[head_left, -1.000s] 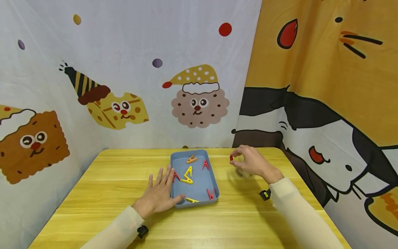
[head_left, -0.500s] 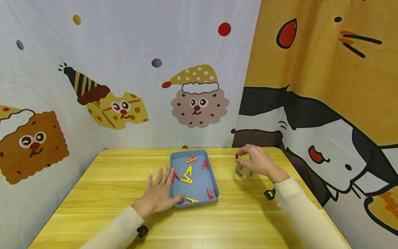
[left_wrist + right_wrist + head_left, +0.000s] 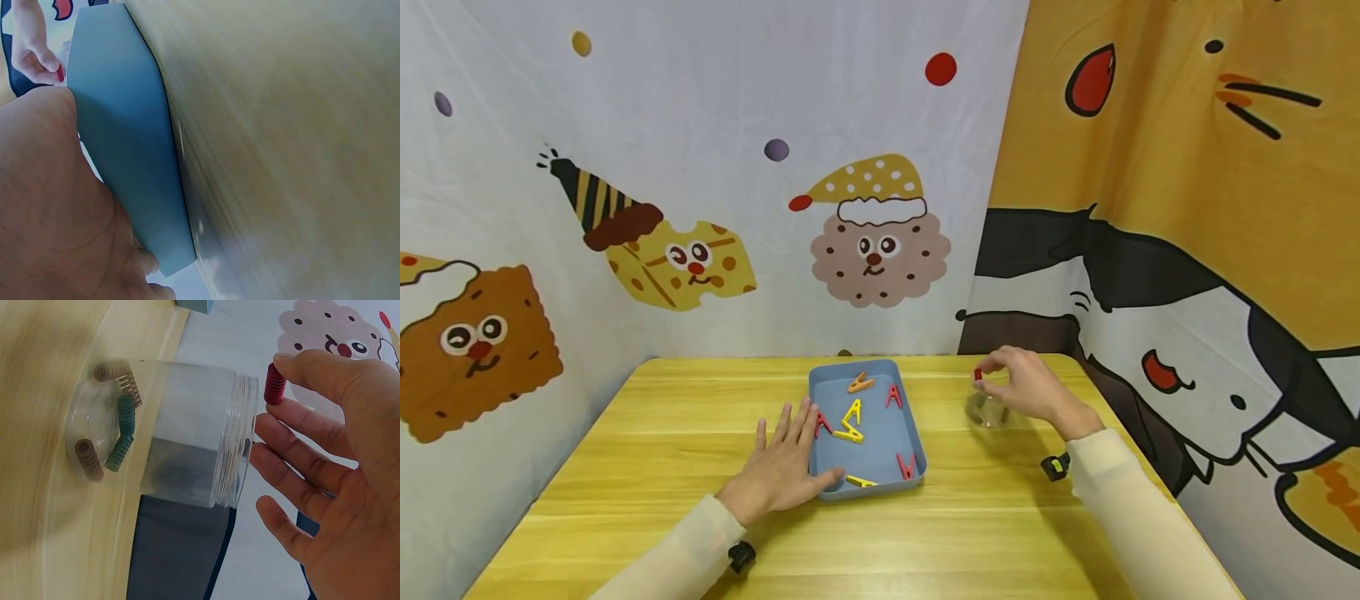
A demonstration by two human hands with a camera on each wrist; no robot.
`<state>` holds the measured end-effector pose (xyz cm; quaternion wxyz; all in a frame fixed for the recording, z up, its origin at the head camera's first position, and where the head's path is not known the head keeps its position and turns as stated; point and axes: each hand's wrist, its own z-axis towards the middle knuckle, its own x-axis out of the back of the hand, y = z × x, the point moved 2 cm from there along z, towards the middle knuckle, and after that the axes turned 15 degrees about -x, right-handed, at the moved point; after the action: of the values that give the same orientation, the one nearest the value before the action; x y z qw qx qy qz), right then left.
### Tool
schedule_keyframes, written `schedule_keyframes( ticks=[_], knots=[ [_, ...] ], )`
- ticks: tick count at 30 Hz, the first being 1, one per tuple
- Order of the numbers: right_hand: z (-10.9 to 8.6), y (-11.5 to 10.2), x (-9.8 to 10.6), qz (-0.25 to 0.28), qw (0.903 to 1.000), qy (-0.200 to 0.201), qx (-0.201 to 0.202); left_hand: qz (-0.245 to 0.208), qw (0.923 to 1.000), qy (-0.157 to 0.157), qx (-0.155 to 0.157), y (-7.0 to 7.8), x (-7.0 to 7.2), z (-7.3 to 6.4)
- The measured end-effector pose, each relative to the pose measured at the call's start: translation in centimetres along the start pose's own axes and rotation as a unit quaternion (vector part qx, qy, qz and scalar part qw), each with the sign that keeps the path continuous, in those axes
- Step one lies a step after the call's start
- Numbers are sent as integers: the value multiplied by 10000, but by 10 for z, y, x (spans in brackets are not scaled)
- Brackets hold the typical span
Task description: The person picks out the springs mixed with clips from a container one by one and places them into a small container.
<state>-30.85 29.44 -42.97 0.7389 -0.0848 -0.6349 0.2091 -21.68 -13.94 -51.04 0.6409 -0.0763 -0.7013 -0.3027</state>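
Observation:
A small red coil spring [image 3: 275,384] is pinched between the thumb and index finger of my right hand [image 3: 1033,390]. Just below these fingers, a clear screw-neck jar [image 3: 187,412] stands upright on the table. Brown springs [image 3: 89,460] and teal springs [image 3: 122,432] lie at its bottom. My left hand [image 3: 784,468] rests with spread, straight fingers along the left side of a blue-grey tray [image 3: 874,454]. Inside the tray lie several small clothespins: red ones [image 3: 893,396], yellow ones [image 3: 850,435] and an orange one [image 3: 861,382]. The left fingers partly cover a red clothespin.
The wood-grain table [image 3: 662,450] ends at the back against a white cartoon-printed curtain [image 3: 715,100]. An orange printed curtain [image 3: 1150,167] hangs along the right side. Black cameras are strapped to both wrists.
My right hand has moved right with the red spring, from left of the jar to over its mouth. The left hand and the tray stay in place.

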Motion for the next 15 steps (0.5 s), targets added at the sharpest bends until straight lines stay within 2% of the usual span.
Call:
schedule_keyframes(
  ticks=[5, 8, 15],
  knots=[
    [0, 5, 3, 17, 9999, 3, -123, -138, 9998, 104, -75, 0, 2, -1],
    [0, 8, 4, 6, 9999, 5, -147, -261, 9992, 233, -175, -3, -1, -2],
    [-1, 12, 4, -8, 9999, 23, -169, -99, 9999, 43, -36, 1, 3, -1]
  ],
)
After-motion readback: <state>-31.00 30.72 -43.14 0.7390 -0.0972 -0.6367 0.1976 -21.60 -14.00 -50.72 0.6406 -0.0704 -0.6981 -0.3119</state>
